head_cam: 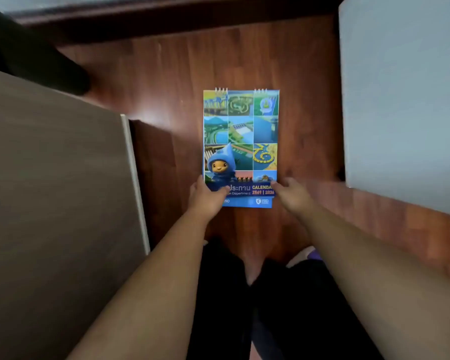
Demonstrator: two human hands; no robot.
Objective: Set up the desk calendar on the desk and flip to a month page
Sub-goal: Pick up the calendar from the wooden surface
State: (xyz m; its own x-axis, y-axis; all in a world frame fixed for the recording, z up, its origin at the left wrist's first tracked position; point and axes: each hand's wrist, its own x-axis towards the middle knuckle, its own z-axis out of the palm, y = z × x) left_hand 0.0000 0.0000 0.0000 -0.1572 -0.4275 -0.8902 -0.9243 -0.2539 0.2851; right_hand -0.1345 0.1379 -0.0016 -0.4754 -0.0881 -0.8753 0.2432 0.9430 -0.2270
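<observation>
The desk calendar [240, 141] is a tall spiral-bound booklet with a blue cover, a grid of aerial photos and a blue cartoon mascot. It is folded flat, cover toward me, wire rings at its far edge, over the wooden floor. My left hand [205, 197] grips its near left corner, thumb on the cover. My right hand [292, 194] is at the near right corner, fingertips touching the edge; whether it grips is blurred. Both forearms reach forward from the bottom of the view.
A brown desk top [52, 190] with a pale edge fills the left side. A grey-white surface [400, 100] stands at the right. Reddish wood floor [166, 81] runs between them. My dark trouser legs [226, 294] are below. A dark shape [37, 63] lies at far left.
</observation>
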